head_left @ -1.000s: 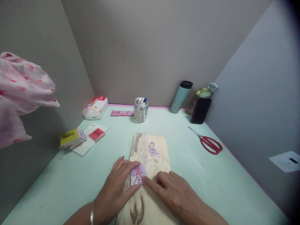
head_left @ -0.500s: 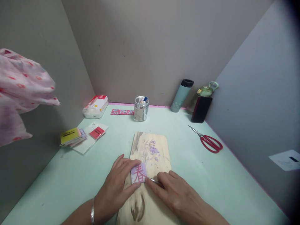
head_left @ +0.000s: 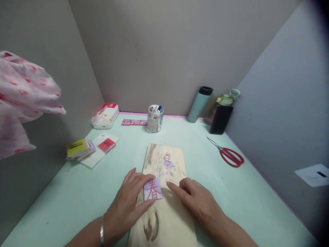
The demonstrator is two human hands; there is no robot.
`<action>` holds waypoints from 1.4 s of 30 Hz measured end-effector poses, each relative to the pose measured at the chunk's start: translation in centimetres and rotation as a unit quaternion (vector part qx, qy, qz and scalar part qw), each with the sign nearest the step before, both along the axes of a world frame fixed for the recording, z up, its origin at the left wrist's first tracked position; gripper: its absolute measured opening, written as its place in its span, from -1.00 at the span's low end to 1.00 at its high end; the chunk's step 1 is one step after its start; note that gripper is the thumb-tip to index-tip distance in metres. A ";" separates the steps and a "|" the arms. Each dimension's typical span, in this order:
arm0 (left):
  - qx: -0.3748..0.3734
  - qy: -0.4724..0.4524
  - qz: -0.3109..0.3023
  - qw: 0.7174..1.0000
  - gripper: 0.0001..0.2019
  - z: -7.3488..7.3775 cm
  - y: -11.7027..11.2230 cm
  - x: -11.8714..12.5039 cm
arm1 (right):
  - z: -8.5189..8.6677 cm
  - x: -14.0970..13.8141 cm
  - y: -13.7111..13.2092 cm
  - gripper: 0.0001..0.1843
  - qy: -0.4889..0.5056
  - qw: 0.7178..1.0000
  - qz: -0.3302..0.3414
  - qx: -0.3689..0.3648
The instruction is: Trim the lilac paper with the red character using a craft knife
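A pale wooden board (head_left: 167,219) with purple marks lies on the mint-green table (head_left: 244,206) in front of me. On it rests a small lilac paper square (head_left: 152,189) bearing a red character. My left hand (head_left: 125,206), a bangle on its wrist, pins the square between thumb and forefinger along its left side. My right hand (head_left: 197,199) rests on the board just right of the square, its forefinger stretched toward it and the other fingers curled under. What they enclose is hidden.
Red scissors (head_left: 230,156) lie at the right. Along the back wall stand a glass jar (head_left: 155,118), a teal flask (head_left: 199,104), a green bottle (head_left: 226,99), a black case (head_left: 220,119), a tissue pack (head_left: 105,116) and a red paper strip (head_left: 134,122). Stacked cards (head_left: 77,148) and pink cloth (head_left: 23,99) are at the left.
My right hand has drawn back to the right, off the square's edge; the thin metal tip seen under its forefinger half a second ago no longer shows. The left hand stays put.
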State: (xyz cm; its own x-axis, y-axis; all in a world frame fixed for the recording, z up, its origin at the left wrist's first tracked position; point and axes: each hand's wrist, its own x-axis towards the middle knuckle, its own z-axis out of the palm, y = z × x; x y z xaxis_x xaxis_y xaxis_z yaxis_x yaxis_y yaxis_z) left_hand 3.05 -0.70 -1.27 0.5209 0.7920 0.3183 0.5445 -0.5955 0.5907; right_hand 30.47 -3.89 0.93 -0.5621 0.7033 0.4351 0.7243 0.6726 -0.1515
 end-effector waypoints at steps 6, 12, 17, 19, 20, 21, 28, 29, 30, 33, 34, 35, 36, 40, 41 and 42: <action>0.007 0.000 -0.001 1.000 -0.49 -0.1 -0.1 0.0 | 0.8 -0.1 0.3 -0.78 0.089 0.994 -0.010 -0.068; 0.023 0.002 0.012 1.000 -0.48 -0.5 -0.2 0.1 | 1.4 -0.1 0.0 -0.71 0.046 0.999 0.002 -0.009; 0.040 0.010 0.013 0.999 -0.45 -0.8 -0.4 0.2 | 1.2 0.0 0.0 -0.64 0.010 0.999 0.024 -0.028; 0.057 0.017 0.017 0.998 -0.43 -0.8 -0.5 0.2 | 1.2 0.0 -0.1 -0.63 -0.005 0.999 0.022 -0.045; 0.067 0.022 0.021 0.997 -0.41 -0.8 -0.5 0.3 | 1.2 0.0 -0.1 -0.63 -0.014 0.998 0.018 -0.052; 0.075 0.026 0.024 0.997 -0.40 -0.8 -0.6 0.3 | 1.3 0.0 -0.2 -0.64 -0.023 0.998 0.012 -0.060; 0.078 0.023 0.057 0.995 -0.37 -0.8 -0.6 0.5 | 1.2 -0.1 -0.5 -0.68 -0.030 0.995 0.014 -0.090; 0.077 0.024 0.064 0.995 -0.35 -0.9 -0.6 0.4 | 1.2 -0.1 -0.5 -0.67 -0.027 0.995 0.015 -0.094; 0.075 0.025 0.070 0.994 -0.34 -1.0 -0.6 0.4 | 1.2 -0.1 -0.5 -0.68 -0.024 0.994 0.016 -0.102; 0.060 0.023 0.078 0.995 -0.39 -1.1 -0.5 0.2 | 1.2 -0.1 -0.5 -0.69 -0.023 0.992 0.018 -0.124; 0.053 0.019 0.078 0.995 -0.43 -1.1 -0.5 0.2 | 1.2 -0.1 -0.5 -0.69 -0.022 0.991 0.017 -0.130; 0.046 0.015 0.078 0.996 -0.48 -1.1 -0.5 0.2 | 1.2 -0.1 -0.5 -0.69 -0.018 0.991 0.016 -0.134; 0.040 0.011 0.077 0.996 -0.51 -1.0 -0.5 0.3 | 1.2 -0.1 -0.5 -0.69 -0.014 0.990 0.015 -0.137; 0.038 0.002 0.075 0.996 -0.56 -0.8 -0.4 0.4 | 1.1 -0.2 -0.7 -0.71 -0.012 0.991 0.006 -0.133; 0.040 0.001 0.074 0.996 -0.56 -0.8 -0.4 0.4 | 1.1 -0.3 -0.7 -0.70 -0.018 0.992 0.004 -0.122; 0.043 0.000 0.074 0.996 -0.55 -0.8 -0.4 0.4 | 1.1 -0.4 -0.7 -0.69 -0.025 0.994 0.001 -0.108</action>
State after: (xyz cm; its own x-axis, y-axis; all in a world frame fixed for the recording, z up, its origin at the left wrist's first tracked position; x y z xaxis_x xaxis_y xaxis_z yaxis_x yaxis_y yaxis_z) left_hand 3.43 -1.11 -2.03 0.4003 0.8300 0.3884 0.6305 -0.5571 0.5405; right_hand 30.03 -4.61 2.03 -0.5808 0.7762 0.2453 0.7332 0.6297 -0.2568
